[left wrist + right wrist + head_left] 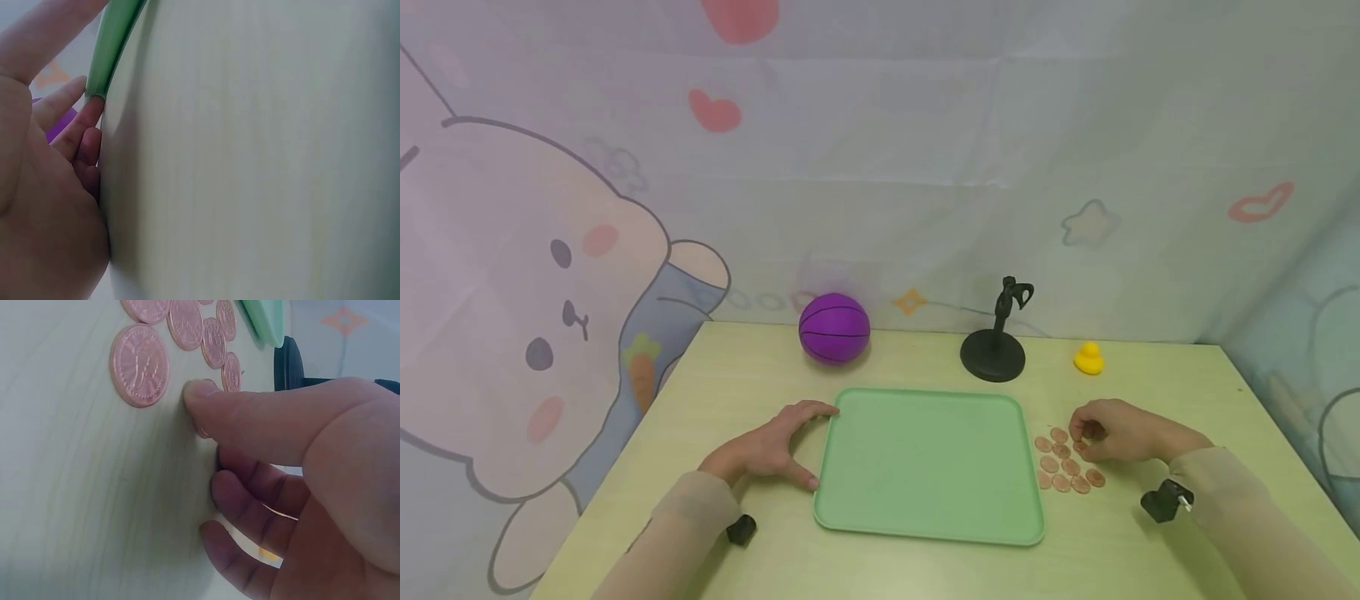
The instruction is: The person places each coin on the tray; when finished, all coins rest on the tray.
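The pale green tray [925, 467] lies flat on the table. My left hand [767, 446] is spread at its left edge, thumb and fingertips against the rim. In the left wrist view the fingertips meet the tray's green side [115, 50]. To the right of the tray lie several copper-coloured coins [1070, 467], close together. My right hand [1120, 429] is at the far right of this group, fingers curled. Its thumb and index finger are at one coin [201, 430], mostly hidden behind the thumb in the right wrist view. Another coin [139, 365] lies flat beside the thumb.
A purple ball [835, 329] sits behind the tray. A black stand [992, 356] with a small figure is to its right, and a yellow rubber duck [1088, 358] farther right. A printed cloth [880, 167] hangs behind the table [760, 367].
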The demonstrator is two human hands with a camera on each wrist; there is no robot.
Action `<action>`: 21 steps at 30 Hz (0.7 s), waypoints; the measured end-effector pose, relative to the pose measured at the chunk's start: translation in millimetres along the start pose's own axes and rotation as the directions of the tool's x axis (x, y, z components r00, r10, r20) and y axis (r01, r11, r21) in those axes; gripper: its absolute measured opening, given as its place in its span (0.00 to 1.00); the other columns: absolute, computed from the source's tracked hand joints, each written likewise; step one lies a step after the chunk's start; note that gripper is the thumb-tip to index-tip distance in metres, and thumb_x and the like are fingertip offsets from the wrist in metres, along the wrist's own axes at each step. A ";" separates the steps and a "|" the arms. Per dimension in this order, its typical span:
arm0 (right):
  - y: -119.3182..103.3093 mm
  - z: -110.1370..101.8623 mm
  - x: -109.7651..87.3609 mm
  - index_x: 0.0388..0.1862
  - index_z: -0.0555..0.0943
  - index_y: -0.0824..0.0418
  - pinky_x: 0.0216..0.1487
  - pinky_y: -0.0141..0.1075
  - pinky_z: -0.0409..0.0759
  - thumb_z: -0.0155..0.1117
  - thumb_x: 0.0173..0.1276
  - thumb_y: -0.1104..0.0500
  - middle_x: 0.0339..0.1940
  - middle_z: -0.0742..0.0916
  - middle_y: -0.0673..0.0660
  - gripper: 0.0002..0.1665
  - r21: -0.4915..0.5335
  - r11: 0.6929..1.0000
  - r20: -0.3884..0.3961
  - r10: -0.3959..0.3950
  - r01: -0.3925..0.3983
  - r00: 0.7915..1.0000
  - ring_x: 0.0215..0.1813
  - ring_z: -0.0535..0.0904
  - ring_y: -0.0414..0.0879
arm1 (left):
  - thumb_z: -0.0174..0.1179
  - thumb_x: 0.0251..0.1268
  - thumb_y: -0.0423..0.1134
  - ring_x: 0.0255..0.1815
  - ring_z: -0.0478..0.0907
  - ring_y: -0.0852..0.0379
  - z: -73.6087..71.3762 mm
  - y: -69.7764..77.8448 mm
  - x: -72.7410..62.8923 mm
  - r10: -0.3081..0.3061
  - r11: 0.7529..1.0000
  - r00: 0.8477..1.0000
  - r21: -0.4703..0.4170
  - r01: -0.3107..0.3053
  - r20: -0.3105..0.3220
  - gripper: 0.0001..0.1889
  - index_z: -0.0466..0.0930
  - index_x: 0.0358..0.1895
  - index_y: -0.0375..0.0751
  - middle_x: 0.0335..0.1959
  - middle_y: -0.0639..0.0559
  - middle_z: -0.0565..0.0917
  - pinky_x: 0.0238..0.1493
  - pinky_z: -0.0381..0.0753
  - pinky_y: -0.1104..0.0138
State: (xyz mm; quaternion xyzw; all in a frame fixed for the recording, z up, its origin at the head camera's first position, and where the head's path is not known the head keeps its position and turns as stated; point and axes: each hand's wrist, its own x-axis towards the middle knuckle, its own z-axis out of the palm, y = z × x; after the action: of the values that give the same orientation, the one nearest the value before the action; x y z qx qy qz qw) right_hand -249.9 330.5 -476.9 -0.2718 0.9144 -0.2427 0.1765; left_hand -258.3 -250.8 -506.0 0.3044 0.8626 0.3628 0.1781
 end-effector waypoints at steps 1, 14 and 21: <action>-0.6 -0.2 0.2 0.36 0.81 0.54 0.38 0.32 0.71 0.76 0.65 0.61 0.32 0.79 0.46 0.10 -0.002 1.000 0.001 -0.001 0.001 1.000 0.37 0.72 0.39 | 0.87 0.40 0.53 0.79 0.55 0.42 0.1 -0.3 0.1 0.002 1.000 1.000 0.000 -0.002 0.001 0.59 0.62 0.80 0.51 0.79 0.51 0.63 0.78 0.52 0.36; -3.2 -4.9 -0.1 0.33 0.80 0.52 0.39 0.32 0.78 0.74 0.64 0.64 0.31 0.82 0.44 0.11 -0.026 1.000 -0.046 -0.002 0.001 0.999 0.35 0.77 0.37 | 0.87 0.40 0.52 0.79 0.55 0.43 1.5 -0.7 0.0 0.001 1.000 1.000 -0.010 -0.001 -0.017 0.59 0.62 0.80 0.52 0.79 0.52 0.63 0.78 0.51 0.36; 0.5 -3.6 -0.8 0.33 0.81 0.53 0.41 0.32 0.80 0.75 0.66 0.64 0.30 0.82 0.44 0.10 0.043 0.998 -0.071 -0.032 0.035 0.997 0.36 0.76 0.37 | 0.87 0.39 0.52 0.78 0.55 0.43 1.8 -1.5 -0.7 0.009 1.000 1.000 -0.017 -0.009 -0.010 0.59 0.62 0.80 0.50 0.78 0.51 0.64 0.77 0.52 0.36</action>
State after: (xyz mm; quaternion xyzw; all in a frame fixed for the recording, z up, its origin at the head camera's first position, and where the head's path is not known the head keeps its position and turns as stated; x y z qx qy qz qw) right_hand -251.1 332.7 -474.1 -0.2744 0.9097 -0.2753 0.1462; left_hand -257.4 -251.2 -508.3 0.3050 0.8590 0.3723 0.1745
